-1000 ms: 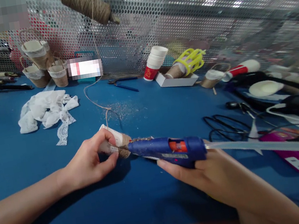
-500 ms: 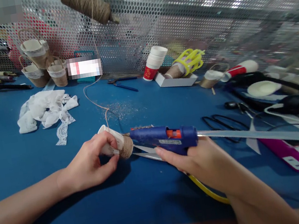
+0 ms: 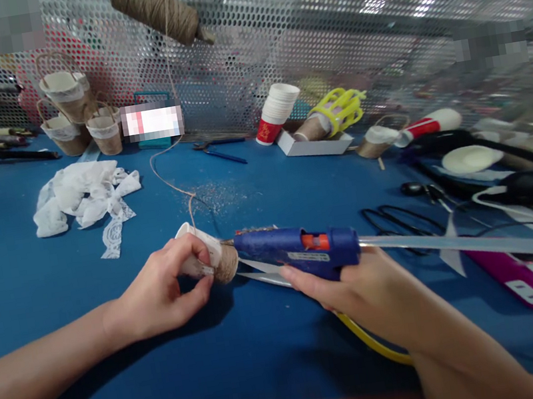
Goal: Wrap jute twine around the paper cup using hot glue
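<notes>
My left hand (image 3: 171,282) is closed around a small white paper cup (image 3: 190,265), tilted on its side, with brown twine (image 3: 227,264) wound round its right-hand end. My right hand (image 3: 346,288) grips a blue glue gun (image 3: 300,251) with a long clear glue stick out of its back. The gun's nozzle is at the upper edge of the wound twine; whether it touches is too small to tell. A strand of twine (image 3: 192,208) runs up from the cup. Scissors (image 3: 265,274) lie open beneath the gun, their yellow handle (image 3: 378,344) partly hidden by my right hand.
White lace (image 3: 83,195) lies at the left, with twine-covered baskets (image 3: 104,134) behind it. Pliers (image 3: 223,152), stacked paper cups (image 3: 278,113) and a white box (image 3: 313,145) stand or lie at the back. A twine spool (image 3: 156,11) hangs above. Black cables (image 3: 397,226) lie right.
The glue gun and my right hand have shifted slightly to the right and down, the nozzle still close to the twine. My left hand holds the cup almost unchanged.
</notes>
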Available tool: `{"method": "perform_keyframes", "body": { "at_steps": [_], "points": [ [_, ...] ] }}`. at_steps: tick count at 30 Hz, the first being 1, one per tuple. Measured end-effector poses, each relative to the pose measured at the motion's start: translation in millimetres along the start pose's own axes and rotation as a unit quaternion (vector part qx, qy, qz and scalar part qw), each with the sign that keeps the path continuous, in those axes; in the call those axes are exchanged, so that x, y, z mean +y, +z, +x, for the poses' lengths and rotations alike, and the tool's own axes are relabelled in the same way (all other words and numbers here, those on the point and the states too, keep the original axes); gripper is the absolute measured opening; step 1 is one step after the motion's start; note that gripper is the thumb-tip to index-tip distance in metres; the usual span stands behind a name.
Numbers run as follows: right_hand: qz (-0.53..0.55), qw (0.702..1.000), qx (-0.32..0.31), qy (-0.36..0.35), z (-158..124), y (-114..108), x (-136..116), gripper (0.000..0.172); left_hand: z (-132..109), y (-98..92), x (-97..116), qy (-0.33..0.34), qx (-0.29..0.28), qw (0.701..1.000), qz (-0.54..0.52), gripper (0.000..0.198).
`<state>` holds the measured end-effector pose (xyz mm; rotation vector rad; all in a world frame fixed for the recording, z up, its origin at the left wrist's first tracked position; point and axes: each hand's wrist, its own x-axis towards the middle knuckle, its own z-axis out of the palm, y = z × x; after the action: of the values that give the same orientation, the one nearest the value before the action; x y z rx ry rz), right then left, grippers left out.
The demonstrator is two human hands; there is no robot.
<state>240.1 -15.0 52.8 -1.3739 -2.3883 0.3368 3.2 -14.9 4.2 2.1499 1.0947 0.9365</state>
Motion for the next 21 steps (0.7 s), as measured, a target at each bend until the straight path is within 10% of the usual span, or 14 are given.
{"method": "perform_keyframes", "body": {
  "at_steps": [21],
  "points": [
    [0.056,0.998,-0.041,0.008,-6.3,-4.1,-6.0,0.025,0.4,1.1,-0.6,-0.026,0.003,0.999,-0.035,0.016]
  ]
}}
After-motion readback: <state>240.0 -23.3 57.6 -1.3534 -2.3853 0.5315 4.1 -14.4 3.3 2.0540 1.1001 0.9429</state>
